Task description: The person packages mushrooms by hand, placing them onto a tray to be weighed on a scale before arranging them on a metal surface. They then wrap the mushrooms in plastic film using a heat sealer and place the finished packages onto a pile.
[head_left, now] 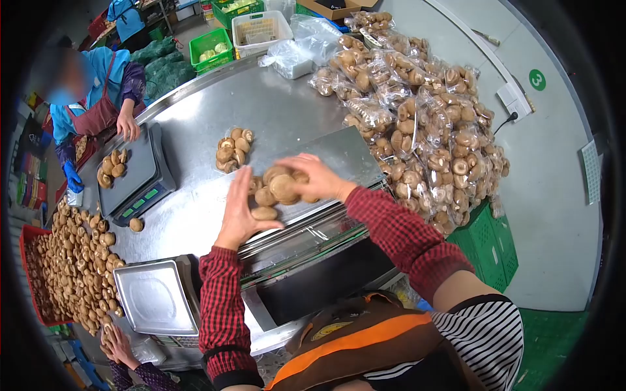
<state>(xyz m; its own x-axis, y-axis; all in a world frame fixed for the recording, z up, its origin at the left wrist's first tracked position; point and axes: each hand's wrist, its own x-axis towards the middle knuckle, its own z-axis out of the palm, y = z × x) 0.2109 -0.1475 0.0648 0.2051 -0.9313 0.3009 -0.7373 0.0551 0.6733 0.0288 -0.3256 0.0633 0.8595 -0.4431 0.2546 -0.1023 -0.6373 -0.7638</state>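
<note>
Two bare hands flank a cluster of brown mushrooms [282, 188] at the near side of a steel table [195, 117], above the front edge of a metal-topped unit [345, 151]. The left hand [237, 214] is open, its fingers extended toward the far side and its thumb spread rightward below the lowest cap. The right hand [316, 177], partly blurred, cups the cluster's right side with its fingers reaching over the top; whether they close on any one mushroom cannot be told.

The cluster's long axis runs roughly left to right between the palms, tilting slightly away at the right. The round caps share no clear direction; the lowest, an oval one, lies lengthwise left to right.

Open steel stretches beyond the hands toward the curved far rim, and between a smaller mushroom group [233, 149], just past the left fingertips, and a digital scale [135, 179] at left. A co-worker's hand [128, 125] is at the scale's far edge. Bagged mushrooms [424, 124] bound the right side; a metal tray [155, 296] and loose mushrooms [81, 260] lie to the near left.
</note>
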